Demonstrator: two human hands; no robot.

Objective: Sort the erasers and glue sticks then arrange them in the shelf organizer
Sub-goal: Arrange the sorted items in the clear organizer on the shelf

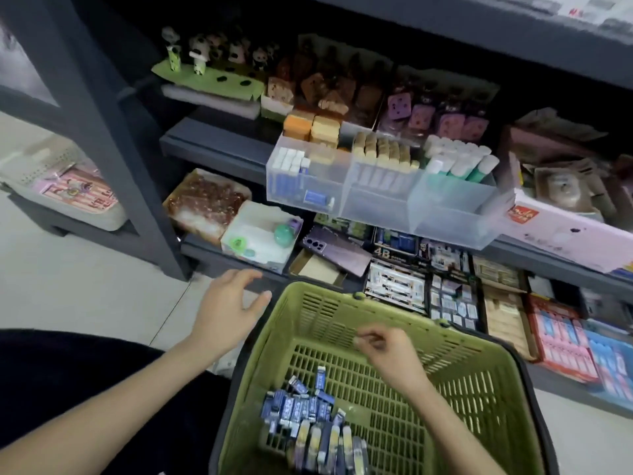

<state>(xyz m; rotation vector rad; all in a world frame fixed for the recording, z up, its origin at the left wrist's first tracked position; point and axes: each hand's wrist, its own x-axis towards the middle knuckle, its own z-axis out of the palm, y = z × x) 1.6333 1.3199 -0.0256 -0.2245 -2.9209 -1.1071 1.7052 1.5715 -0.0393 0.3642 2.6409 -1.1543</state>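
Many erasers point(301, 409) in green basket point(325, 317), right hand point(387, 351) above

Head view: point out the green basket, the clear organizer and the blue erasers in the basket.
green basket point(329, 317), head view, far slotted wall.
clear organizer point(442, 214), head view, bare front wall.
blue erasers point(298, 409), head view, middle of the pile.

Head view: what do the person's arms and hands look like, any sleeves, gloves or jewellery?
Both forearms are bare right to the frame edge, with no sleeves in view. The left hand and the right hand wear no gloves, and no watch, ring or bracelet shows.
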